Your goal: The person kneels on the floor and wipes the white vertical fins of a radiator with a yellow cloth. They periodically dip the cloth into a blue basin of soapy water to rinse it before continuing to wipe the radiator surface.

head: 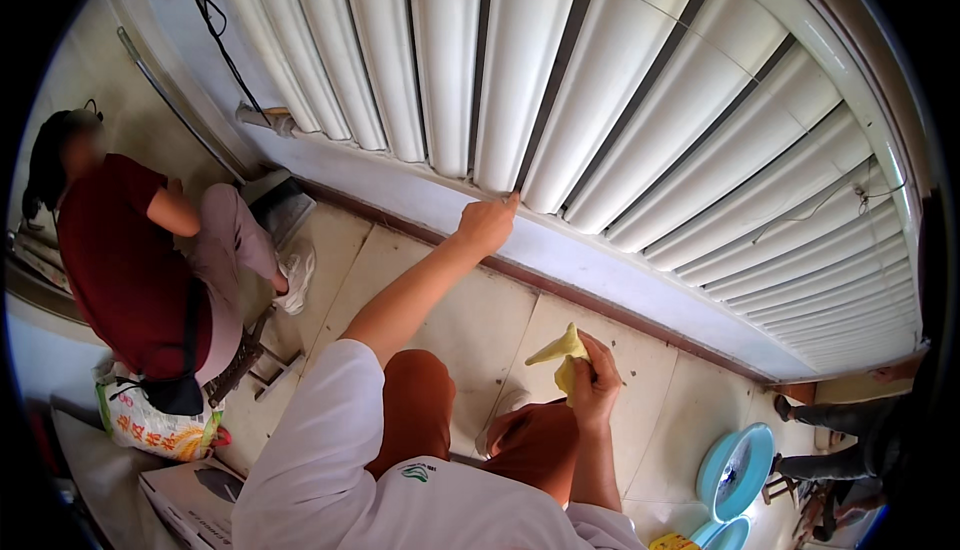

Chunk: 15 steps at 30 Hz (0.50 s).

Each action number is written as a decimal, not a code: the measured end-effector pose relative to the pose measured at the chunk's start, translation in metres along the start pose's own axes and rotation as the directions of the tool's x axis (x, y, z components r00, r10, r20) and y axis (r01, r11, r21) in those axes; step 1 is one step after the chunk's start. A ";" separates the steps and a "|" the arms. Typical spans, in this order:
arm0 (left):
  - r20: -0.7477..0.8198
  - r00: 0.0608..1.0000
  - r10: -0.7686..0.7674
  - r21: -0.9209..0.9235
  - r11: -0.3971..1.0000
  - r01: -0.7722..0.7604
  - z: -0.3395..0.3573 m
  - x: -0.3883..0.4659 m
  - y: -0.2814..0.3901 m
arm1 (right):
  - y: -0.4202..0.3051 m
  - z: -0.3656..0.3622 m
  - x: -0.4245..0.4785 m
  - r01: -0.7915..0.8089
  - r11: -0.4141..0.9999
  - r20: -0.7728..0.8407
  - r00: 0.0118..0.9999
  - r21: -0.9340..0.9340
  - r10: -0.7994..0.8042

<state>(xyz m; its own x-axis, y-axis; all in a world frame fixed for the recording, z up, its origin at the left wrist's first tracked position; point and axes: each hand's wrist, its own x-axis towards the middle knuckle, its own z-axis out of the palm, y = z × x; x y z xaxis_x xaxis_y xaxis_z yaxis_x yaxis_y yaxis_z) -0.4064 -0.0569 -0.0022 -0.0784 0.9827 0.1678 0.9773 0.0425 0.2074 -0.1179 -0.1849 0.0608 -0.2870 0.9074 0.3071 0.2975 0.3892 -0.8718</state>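
Observation:
My left hand (487,226) reaches to the foot of a row of white vertical slats (517,85), a radiator or a slatted panel. Its index finger points into the dark gap between two slats, at their lower ends, and it appears to hold nothing. Lower and to the right, my right hand (598,385) grips a crumpled yellow cloth (564,355) between thumb and fingers, with one corner sticking out to the left. This cloth is in front of my right knee, away from the slats.
At left, a person in a dark red top (127,265) sits on a low stool (259,362). A dustpan (281,205), a printed sack (161,419) and a box (191,501) stand nearby. Blue basins (712,475) are at lower right, near another person's legs (832,437).

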 end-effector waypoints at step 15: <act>0.001 1.000 -0.013 -0.002 1.000 0.013 0.008 -0.009 -0.013 | -0.031 -0.117 0.052 0.149 0.893 -0.221 0.939 -0.424 -0.262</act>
<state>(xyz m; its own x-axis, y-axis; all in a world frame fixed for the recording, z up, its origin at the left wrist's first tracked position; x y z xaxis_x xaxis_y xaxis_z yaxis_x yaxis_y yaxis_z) -0.4173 -0.0649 -0.0137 -0.0905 0.9823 0.1640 0.9758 0.0546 0.2117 -0.0355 -0.1313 0.1480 -0.1461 0.7855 0.6014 0.6089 0.5505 -0.5711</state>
